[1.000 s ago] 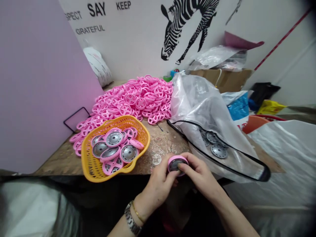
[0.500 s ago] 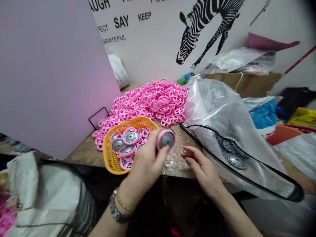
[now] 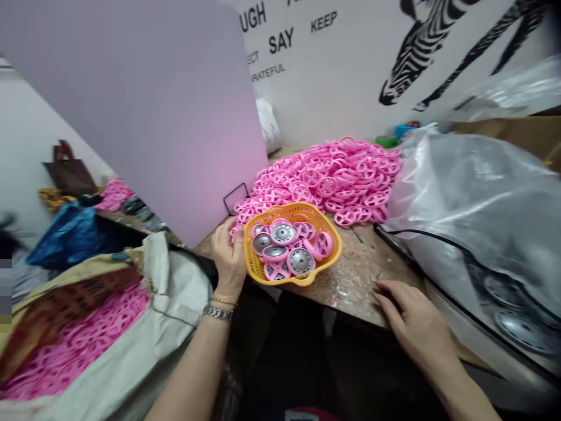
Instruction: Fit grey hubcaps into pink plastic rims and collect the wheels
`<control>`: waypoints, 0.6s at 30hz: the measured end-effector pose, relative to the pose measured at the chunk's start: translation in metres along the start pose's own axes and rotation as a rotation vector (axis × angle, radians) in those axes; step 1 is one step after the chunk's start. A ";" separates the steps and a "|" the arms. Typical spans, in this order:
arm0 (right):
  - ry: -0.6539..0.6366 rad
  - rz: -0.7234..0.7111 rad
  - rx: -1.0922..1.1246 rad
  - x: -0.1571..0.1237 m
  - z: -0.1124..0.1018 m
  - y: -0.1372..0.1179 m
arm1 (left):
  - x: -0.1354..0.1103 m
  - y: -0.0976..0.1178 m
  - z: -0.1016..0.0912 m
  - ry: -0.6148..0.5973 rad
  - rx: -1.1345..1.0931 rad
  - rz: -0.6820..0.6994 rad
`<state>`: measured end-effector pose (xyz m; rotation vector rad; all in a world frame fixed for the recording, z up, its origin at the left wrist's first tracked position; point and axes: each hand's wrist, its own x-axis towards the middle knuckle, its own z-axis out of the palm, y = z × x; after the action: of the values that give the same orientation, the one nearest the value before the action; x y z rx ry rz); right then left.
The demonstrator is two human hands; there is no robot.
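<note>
My left hand point(image 3: 228, 257) is at the left side of the yellow basket point(image 3: 249, 266), by the near end of the pile of pink wheel rims point(image 3: 324, 175). Its thumb and fingers are apart, with pink rims showing between them; some fingertips are hidden. Inside the basket lie several pink wheels, some with a silver hubcap point(image 3: 300, 261) fitted in the middle. Low over the front right of the table point(image 3: 359, 266), my right hand point(image 3: 414, 313) holds nothing, with thumb and fingers apart.
A clear plastic bag point(image 3: 477, 181) with a black edge holds silver hubcaps point(image 3: 521, 328) at right. At lower left stands a white sack point(image 3: 131, 345) full of pink parts. A tall pale panel point(image 3: 175, 117) rises at left, with a black wire frame point(image 3: 236, 196) near its foot.
The pink wheel with a hubcap has left my left hand, which moved to the basket's left side. The view has turned left. My right hand stays empty over the table's front.
</note>
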<state>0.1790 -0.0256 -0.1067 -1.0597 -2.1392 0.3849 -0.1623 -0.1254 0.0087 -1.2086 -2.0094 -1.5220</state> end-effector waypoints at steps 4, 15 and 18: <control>0.004 -0.032 -0.006 -0.001 0.004 0.009 | -0.029 -0.039 -0.002 -0.005 -0.008 -0.097; 0.020 -0.121 -0.070 -0.012 0.019 0.042 | -0.070 -0.071 0.035 -0.069 0.055 -0.182; 0.024 -0.118 -0.039 -0.014 0.021 0.044 | -0.073 -0.075 0.041 -0.059 0.118 -0.193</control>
<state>0.1953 -0.0082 -0.1512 -0.9498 -2.1839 0.2746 -0.1706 -0.1234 -0.1035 -1.0518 -2.2768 -1.4438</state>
